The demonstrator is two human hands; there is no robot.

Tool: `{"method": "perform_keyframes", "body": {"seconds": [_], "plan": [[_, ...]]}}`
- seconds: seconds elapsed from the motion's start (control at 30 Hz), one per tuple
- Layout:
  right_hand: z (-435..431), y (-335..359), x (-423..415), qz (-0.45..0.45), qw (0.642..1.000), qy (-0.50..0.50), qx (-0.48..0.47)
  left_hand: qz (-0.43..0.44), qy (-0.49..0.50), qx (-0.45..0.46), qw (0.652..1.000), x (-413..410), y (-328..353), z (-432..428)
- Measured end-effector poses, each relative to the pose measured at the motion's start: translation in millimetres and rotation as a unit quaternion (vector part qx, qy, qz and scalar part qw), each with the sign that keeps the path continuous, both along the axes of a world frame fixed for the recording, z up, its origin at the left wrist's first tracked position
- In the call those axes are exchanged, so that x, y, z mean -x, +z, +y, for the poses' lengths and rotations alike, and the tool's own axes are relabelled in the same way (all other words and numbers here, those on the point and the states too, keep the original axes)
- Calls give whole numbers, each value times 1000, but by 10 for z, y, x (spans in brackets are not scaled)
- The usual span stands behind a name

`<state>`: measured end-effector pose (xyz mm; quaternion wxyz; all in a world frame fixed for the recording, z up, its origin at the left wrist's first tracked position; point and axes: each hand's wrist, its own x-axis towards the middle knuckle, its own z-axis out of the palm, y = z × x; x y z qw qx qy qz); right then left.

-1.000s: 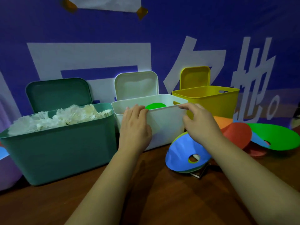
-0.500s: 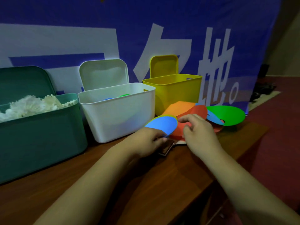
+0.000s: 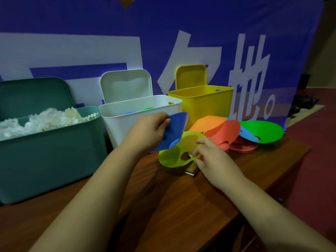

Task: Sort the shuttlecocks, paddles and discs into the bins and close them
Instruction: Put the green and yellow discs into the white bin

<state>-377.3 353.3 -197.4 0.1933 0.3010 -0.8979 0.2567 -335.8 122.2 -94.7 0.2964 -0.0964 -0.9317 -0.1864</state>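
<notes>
My left hand (image 3: 147,132) grips a blue disc (image 3: 175,129), lifted off the table in front of the white bin (image 3: 127,122). Inside that bin lie a blue and a green disc. My right hand (image 3: 211,157) pinches the inner rim of a yellow-green disc (image 3: 173,155) lying on the table. To its right is a heap of discs: orange (image 3: 207,122), red (image 3: 224,132), green (image 3: 261,130). A paddle's edge (image 3: 190,170) shows under the yellow-green disc. The green bin (image 3: 49,151) at left holds white shuttlecocks (image 3: 43,119). The yellow bin (image 3: 205,104) stands behind the heap.
All three bins have their lids up against the blue banner (image 3: 163,42). The wooden table (image 3: 172,206) ends in an edge at the right, beyond the disc heap, with red floor (image 3: 318,151) below.
My left hand has lifted the blue disc off the pile toward the white bin. The yellow-green disc under it is now uncovered and my right hand pinches it. The view has shifted left.
</notes>
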Motion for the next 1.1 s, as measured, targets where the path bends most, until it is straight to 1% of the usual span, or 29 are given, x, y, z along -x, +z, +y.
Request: {"method": "perform_keyframes", "body": {"seconds": [0.1,0.2,0.3,0.4,0.47,0.5,0.53,0.6,0.67,0.7,0.77,0.8,0.9,1.0,1.1], "plan": [[-56,40,0,32,999,17,22,86,-19,-10,996,-90,132,-99],[-110,145,-54,85,991,18,104,187,-19,42,981,-162,275,-192],[-190,295,-134,137,973,18,184,287,2,86,954,-192,385,-277],[-253,448,-206,182,954,16,238,377,26,84,922,-255,451,-333],[-277,526,-226,205,941,18,268,423,60,89,900,-294,475,-349],[-291,554,-223,211,936,20,280,430,75,93,895,-286,472,-377],[-306,577,-215,211,933,21,290,424,83,96,897,-256,452,-418],[-343,612,-183,197,932,21,304,370,102,89,919,-154,359,-527],[-381,635,-144,181,933,19,312,265,147,94,948,-43,199,-619],[-397,643,-128,176,933,19,313,201,186,114,955,1,103,-649],[-419,653,-92,170,935,18,312,92,258,144,951,63,-82,-664],[-424,657,-76,167,935,17,313,59,274,149,948,77,-147,-667],[-444,680,-16,160,932,15,324,32,291,146,945,98,-202,-685],[-493,755,82,144,930,9,338,0,309,120,943,101,-203,-688],[-595,899,225,127,928,10,350,7,311,131,941,107,-251,-720]]}}
